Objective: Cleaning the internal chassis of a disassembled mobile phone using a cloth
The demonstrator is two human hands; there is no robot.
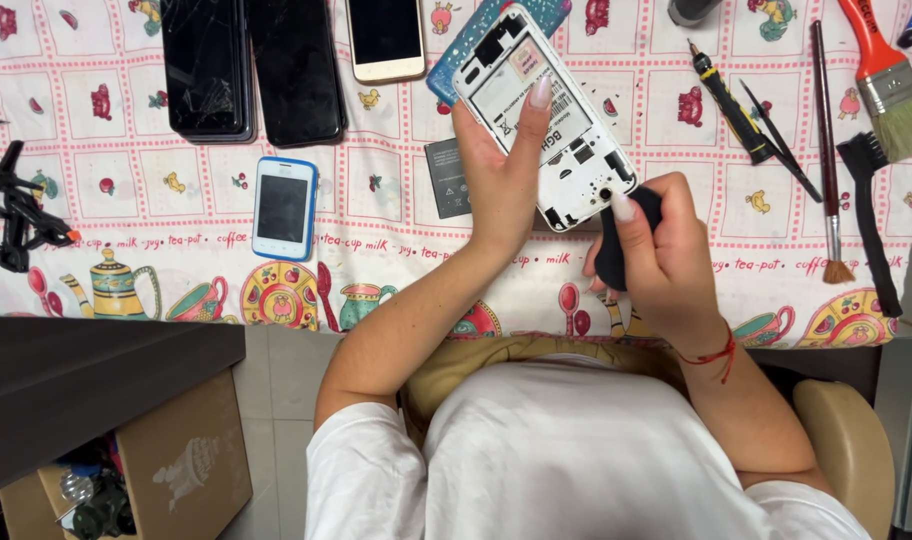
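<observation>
My left hand [504, 170] holds a white phone [566, 140] with its back cover off, the inside facing me, one finger lying across its middle. My right hand [666, 255] grips the black handle of a screwdriver [616, 250], its tip at the phone's lower right corner. Both hands hover over the table's front edge. A dark battery [446, 178] lies on the patterned tablecloth [126, 120] just left of my left hand. Under the phone's top end lies a blue glittery cover [456, 60].
Several phones lie at the back left: two black ones [246, 70], a gold one [384, 38], a small blue-rimmed one [284, 207]. At the right are a screwdriver [731, 105], tweezers [781, 140], brushes [871, 215] and an orange-handled paintbrush [891, 85]. Black cables [11, 210] sit far left. A cardboard box [166, 460] stands below.
</observation>
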